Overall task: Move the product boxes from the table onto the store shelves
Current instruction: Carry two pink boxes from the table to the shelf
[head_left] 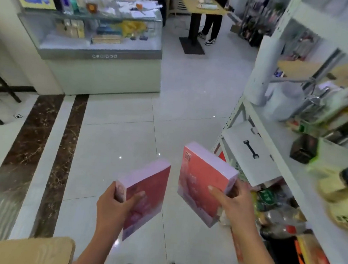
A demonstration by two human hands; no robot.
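Observation:
Two flat pink product boxes are held up over the tiled floor. My left hand [114, 206] grips the near end of the left pink box [151, 193], thumb on its red face. My right hand [231, 202] holds the right pink box [203, 176] by its lower right corner, tilted upright. The white store shelves [277, 145] run along the right, just beyond the right box. A corner of the light wooden table [32, 250] shows at the bottom left.
A glass display counter [100, 47] stands at the back left. A person stands at a wooden table [201, 5] at the back. The shelves hold jars, packets and a dark box [303, 148]. Goods crowd the lowest shelf level [283, 223].

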